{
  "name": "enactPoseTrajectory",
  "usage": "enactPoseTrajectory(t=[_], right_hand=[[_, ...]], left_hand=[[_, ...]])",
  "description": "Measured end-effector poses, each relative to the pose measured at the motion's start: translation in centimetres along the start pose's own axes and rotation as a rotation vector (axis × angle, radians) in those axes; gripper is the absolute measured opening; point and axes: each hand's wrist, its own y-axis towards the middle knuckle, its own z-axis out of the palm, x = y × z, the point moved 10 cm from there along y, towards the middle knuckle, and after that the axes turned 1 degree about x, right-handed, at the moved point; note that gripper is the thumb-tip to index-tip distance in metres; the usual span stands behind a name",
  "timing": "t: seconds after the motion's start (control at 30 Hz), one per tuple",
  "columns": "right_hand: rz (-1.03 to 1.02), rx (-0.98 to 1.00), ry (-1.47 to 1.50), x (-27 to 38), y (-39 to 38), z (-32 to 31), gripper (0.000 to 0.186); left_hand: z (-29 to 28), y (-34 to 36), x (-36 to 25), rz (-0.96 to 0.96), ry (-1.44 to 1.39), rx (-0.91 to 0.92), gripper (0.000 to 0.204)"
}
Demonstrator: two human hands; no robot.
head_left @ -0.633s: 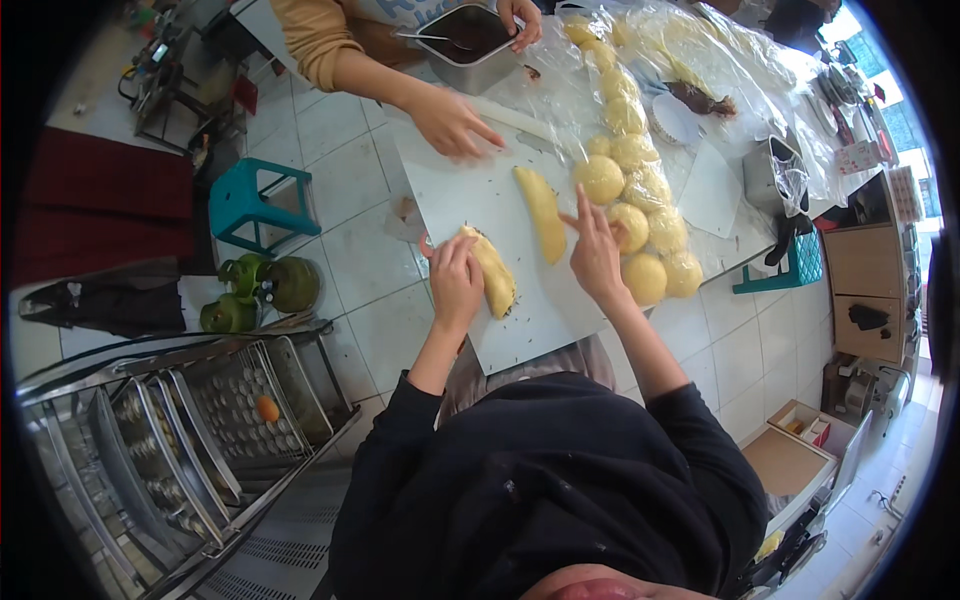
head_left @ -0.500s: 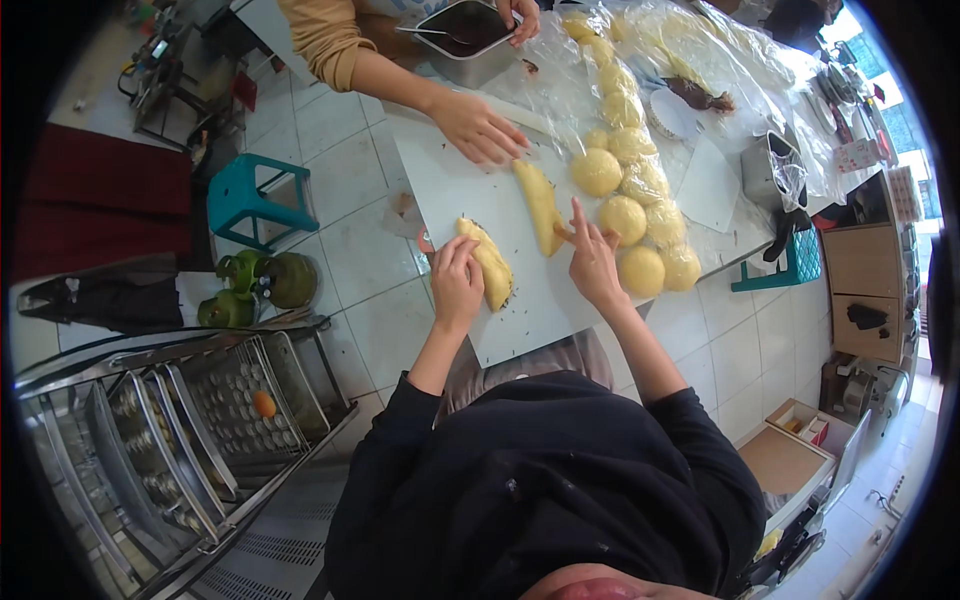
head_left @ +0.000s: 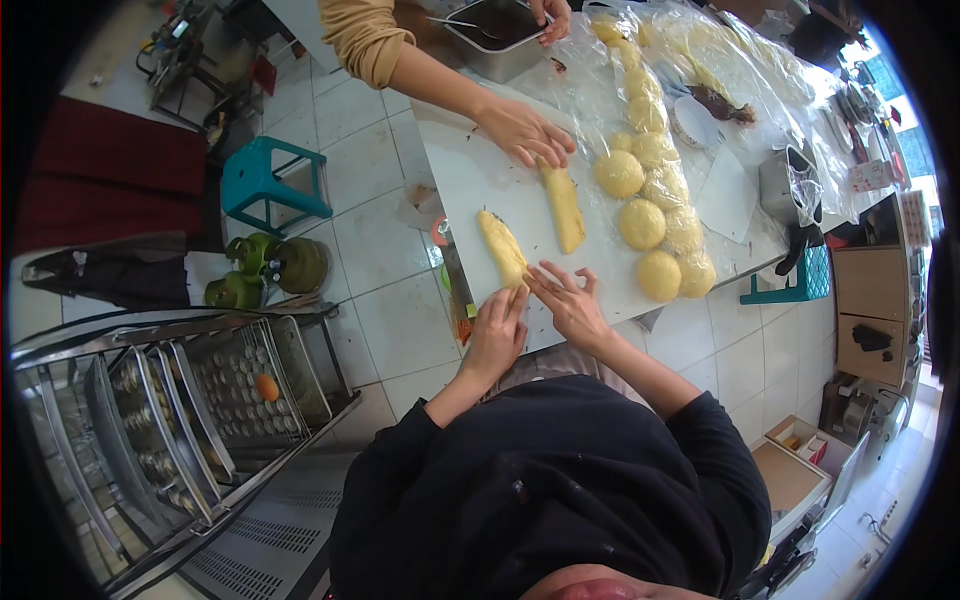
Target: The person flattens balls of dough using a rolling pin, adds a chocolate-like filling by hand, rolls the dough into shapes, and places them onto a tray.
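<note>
Roll (head_left: pixel 499 243) lies on the surface (head_left: pixel 458 165) at 11 o'clock from the person's hands. The left hand (head_left: pixel 498 325) has its fingers narrow at the roll's near end; whether they grip cannot be told. The right hand (head_left: pixel 572 308) touches that end, fingers spread. At 2 o'clock, a co-worker's hand (head_left: pixel 525 133) meets the second roll (head_left: pixel 567 215). Two pieces appear shaped, their finish unclear; balls (head_left: pixel 642 225) at 3 o'clock seem unshaped.

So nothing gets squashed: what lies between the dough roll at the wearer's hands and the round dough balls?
The head view shows a second dough roll there, a co-worker's hand at its far end.
</note>
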Motion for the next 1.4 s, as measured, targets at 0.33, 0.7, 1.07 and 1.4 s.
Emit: enactPoseTrajectory(t=[0.33,0.7,1.07,1.4], right_hand=[[0.046,-0.019,0.113,-2.3,4.3,0.5,0.042],[0.57,-0.133,0.595,-5.6,9.4,3.4,0.02],[0.723,-0.298,0.917,-7.3,8.0,4.7,0.011],[0.648,-0.344,0.704,-6.4,9.0,2.1,0.011]], left_hand=[[-2.8,4.1,5.4,-0.297,-0.321,-0.23,0.035],[-0.4,12.0,12.1,-0.483,-0.543,0.079,0.016],[-0.4,11.8,12.9,-0.383,-0.651,0.153,0.017],[1.5,10.2,13.4,-0.645,-1.114,0.191,0.019]])
